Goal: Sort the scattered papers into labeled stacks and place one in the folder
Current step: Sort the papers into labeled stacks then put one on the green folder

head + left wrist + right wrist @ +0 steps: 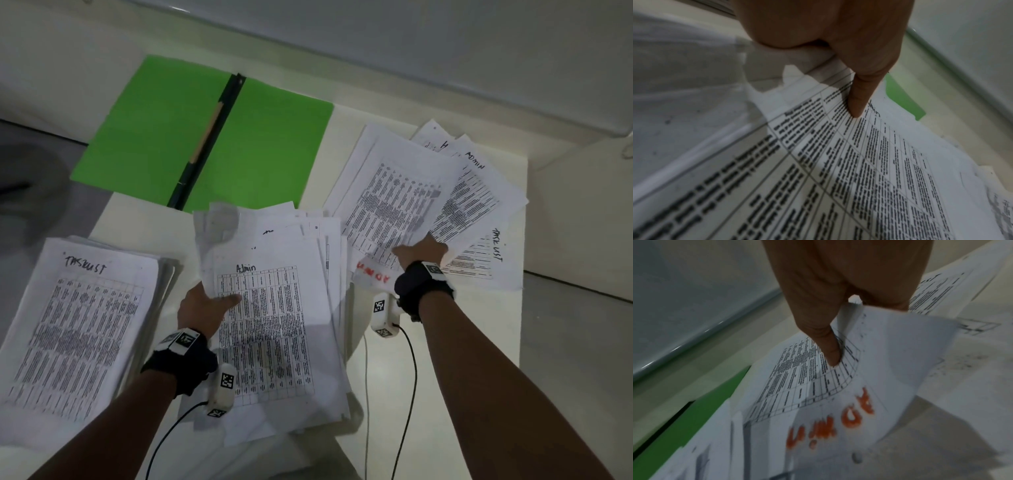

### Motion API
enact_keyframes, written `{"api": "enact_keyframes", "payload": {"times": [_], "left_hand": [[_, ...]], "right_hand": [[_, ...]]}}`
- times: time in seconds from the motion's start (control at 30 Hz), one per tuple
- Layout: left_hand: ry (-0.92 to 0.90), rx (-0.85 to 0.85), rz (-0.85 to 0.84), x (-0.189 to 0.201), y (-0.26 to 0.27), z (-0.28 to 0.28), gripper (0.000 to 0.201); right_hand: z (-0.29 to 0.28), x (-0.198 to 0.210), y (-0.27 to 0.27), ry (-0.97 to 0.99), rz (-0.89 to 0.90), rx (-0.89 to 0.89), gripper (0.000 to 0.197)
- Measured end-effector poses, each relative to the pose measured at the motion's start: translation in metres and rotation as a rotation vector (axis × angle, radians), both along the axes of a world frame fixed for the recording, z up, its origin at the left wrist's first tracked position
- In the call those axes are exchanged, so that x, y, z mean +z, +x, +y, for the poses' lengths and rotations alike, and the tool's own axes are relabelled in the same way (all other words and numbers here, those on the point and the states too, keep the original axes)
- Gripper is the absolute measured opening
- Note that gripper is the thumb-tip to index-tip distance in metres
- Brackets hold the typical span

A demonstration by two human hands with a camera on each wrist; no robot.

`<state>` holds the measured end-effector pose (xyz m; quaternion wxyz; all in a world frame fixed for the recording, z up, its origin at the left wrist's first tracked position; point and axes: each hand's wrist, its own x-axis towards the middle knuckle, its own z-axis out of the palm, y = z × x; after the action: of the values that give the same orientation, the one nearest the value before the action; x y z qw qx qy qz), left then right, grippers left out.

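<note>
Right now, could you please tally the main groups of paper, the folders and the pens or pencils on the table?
Groups of paper: 3, the Tasklist stack, the Admin stack and the unsorted spread.
Green folder, lying open: 1.
Pencil along its spine: 1.
Total: 5.

Bright green folder (267, 144), white papers (267, 325) with black tables, one red-lettered sheet (838, 418).
</note>
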<state>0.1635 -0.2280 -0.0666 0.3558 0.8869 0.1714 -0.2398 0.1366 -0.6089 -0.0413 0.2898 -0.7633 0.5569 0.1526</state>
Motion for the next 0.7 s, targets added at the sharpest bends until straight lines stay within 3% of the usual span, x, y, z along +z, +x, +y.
{"api": "enact_keyframes", "payload": {"times": [0.13,0.3,0.47,0.57,0.7], "left_hand": [[-0.014,0.014,-0.001,-0.001,0.0,0.0,0.04],[-0.004,0.013,0.011,-0.005,0.001,0.002,0.045],[-0.01,0.011,0.007,-0.002,0.0,0.0,0.044],[-0.013,0.014,0.002,-0.001,-0.002,0.0,0.044],[0.003,0.026,0.009,-0.003,-0.003,0.0,0.049]], "right_hand": [[0.007,0.002,0.007,-0.032,0.052,-0.012,0.078],[0.011,-0.006,0.011,0.044,-0.113,-0.085,0.086],[0.001,-0.006,0.001,0.005,-0.301,-0.307,0.066],[-0.016,-0.007,-0.012,-0.03,-0.259,-0.374,0.052],[-0.035,-0.004,-0.03,-0.127,0.026,-0.319,0.073]]}}
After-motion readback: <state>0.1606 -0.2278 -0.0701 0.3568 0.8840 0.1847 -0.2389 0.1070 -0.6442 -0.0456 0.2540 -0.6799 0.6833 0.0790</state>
